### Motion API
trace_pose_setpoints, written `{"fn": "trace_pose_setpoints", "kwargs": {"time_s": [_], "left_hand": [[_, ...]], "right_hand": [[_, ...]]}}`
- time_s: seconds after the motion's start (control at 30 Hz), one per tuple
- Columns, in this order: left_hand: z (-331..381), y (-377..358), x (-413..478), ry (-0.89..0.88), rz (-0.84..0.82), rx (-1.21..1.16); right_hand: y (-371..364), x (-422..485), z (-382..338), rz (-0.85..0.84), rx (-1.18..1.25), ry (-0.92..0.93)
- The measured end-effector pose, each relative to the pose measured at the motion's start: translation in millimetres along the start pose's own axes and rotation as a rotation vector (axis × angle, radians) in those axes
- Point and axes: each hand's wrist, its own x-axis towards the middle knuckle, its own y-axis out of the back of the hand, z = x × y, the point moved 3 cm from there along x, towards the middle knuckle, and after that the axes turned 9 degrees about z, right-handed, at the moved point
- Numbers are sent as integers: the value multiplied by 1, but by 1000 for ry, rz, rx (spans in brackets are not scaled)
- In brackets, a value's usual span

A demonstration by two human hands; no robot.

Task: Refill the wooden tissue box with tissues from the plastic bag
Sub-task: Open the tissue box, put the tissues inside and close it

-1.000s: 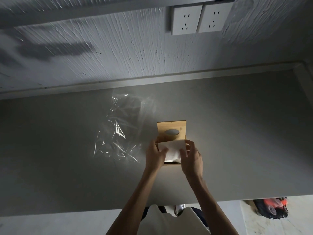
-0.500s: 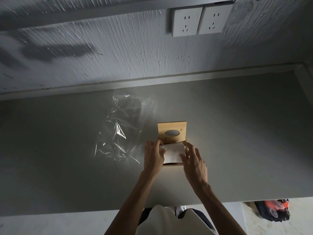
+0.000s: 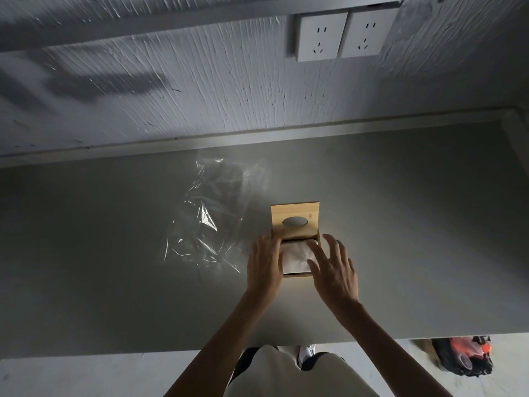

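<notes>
A small wooden tissue box (image 3: 297, 274) sits on the grey table, its lid (image 3: 294, 222) with an oval slot standing up at the back. A white stack of tissues (image 3: 294, 255) lies flat inside the box. My left hand (image 3: 264, 263) rests against the box's left side, fingers together. My right hand (image 3: 333, 267) hovers over the box's right side with fingers spread, its fingertips on or just above the tissues. The clear plastic bag (image 3: 211, 222) lies crumpled and empty-looking left of the box.
The grey table (image 3: 114, 253) ends at a front edge near my body and meets a textured white wall at the back. Two white wall sockets (image 3: 343, 35) sit high on the wall. A black and orange object (image 3: 463, 356) lies on the floor at lower right.
The tissues went from being held above the box to lying flat inside it. My right hand let go and spread its fingers; my left hand slid to the box's left side.
</notes>
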Motion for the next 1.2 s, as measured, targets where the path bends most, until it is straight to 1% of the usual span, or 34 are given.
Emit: {"fn": "trace_pose_setpoints", "kwargs": {"time_s": [0.07, 0.1, 0.17, 0.3, 0.37, 0.47, 0.53, 0.63, 0.73, 0.8, 0.83, 0.87, 0.9, 0.93, 1.0, 1.03, 1.07, 1.1, 1.13, 1.2], "left_hand": [[1, -3, -10, -84, 6, 33], [2, -3, -13, -97, -4, 43], [3, -4, -14, -80, -23, 38], [5, -4, -10, -39, -7, 64], [5, -4, -8, -43, 1, 76], [-1, -9, -8, -31, -71, 74], [-3, -12, -11, -6, -89, 49], [-6, -19, -13, -17, -86, 3], [-6, -12, -11, -2, -127, -98], [-5, 3, -8, 36, -31, -181], [-4, 12, -4, 87, 27, -208], [-4, 20, 1, 159, 45, -238], [-3, 28, 10, 249, 8, -297], [-3, 31, 19, 353, -75, -413], [0, 37, 35, 590, -305, -759], [2, 37, 41, 703, -443, -908], [1, 36, 46, 778, -560, -993], [0, 35, 50, 813, -626, -1026], [-4, 33, 53, 838, -658, -1043], [-13, 27, 57, 882, -682, -1075]], "right_hand": [[-2, -5, 0, -4, -26, 14], [-4, -9, 0, -8, -21, -2], [-8, -15, -2, -12, 15, -40], [-4, -14, -8, -19, 142, -166], [-2, -9, -7, 17, 87, -146], [-5, -5, -5, 40, 6, -66], [-6, -5, -5, 32, -10, -49], [-6, -1, -6, 23, 13, -45], [-7, 0, 1, -34, 166, -107], [-3, 3, 10, -23, 334, -168], [2, 7, 15, 21, 424, -195], [8, 13, 20, 62, 534, -248], [13, 20, 25, 51, 667, -337], [16, 28, 28, -38, 815, -456], [14, 39, 33, -345, 1064, -680], [13, 44, 35, -484, 1154, -744], [11, 49, 37, -583, 1232, -784], [9, 52, 39, -640, 1298, -821], [6, 57, 39, -665, 1342, -857], [3, 62, 39, -670, 1370, -905]]}}
